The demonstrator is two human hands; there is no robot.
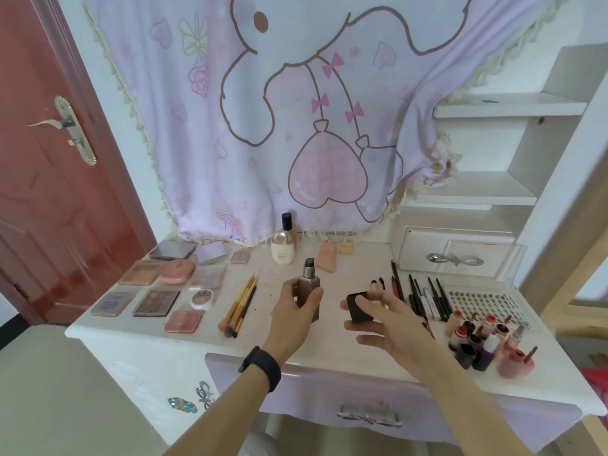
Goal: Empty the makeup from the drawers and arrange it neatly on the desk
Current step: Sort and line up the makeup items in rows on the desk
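Over the middle of the white desk [276, 324], your left hand [291, 312] grips an upright brown square pump bottle [309, 286], its nozzle bare. Just right of the bottle, your right hand [393, 320] pinches a black square cap [358, 307]. Left of the bottle lie gold-handled brushes [240, 304].

The bottle [308, 292] in the left hand [292, 311] looks matt brown, its pump collar shiny metal. The cap [359, 307] in the right hand [385, 319] is black plastic with a dull sheen. Beyond the 2 hands hangs soft pink cloth [230, 126] - under them, the desk [330, 342] is smooth white paint.
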